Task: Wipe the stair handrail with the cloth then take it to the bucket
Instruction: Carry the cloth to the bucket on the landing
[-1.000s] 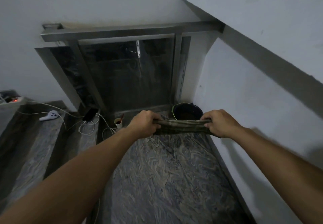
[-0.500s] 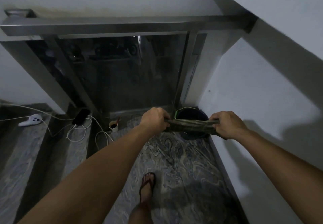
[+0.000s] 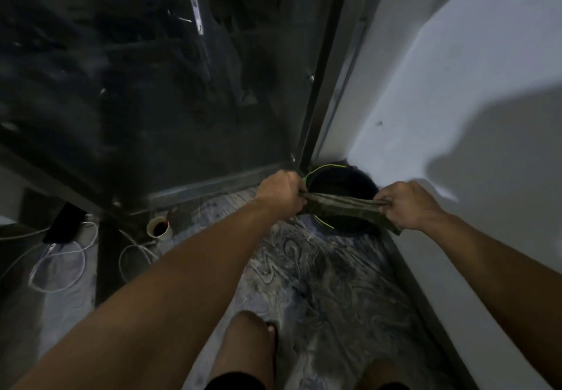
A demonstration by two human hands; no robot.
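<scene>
I see both hands fisted on the cloth [image 3: 343, 209]. Left hand [image 3: 281, 192] grips its left end, right hand [image 3: 406, 205] its right end, and a short tail sticks out past the right fist. The cloth is bunched into a band pulled taut between them. Its long axis runs left-right, and the right end sits slightly lower and nearer.

The cloth hangs directly over the mouth of the dark bucket [image 3: 362, 183], crossing the nearer half. I can't tell if it touches the rim. A yellow-green line curves round the bucket's left side.

The bucket is jammed in the far right corner: white wall [image 3: 456, 100] tight on the right, dark glass panel [image 3: 137, 85] and its metal post [image 3: 322, 85] at the far side. Open marbled floor [image 3: 319, 283] lies on the near side. Cup [image 3: 158, 228], white cables [image 3: 57, 271] and a dark phone [image 3: 64, 222] are well off to the left.
</scene>
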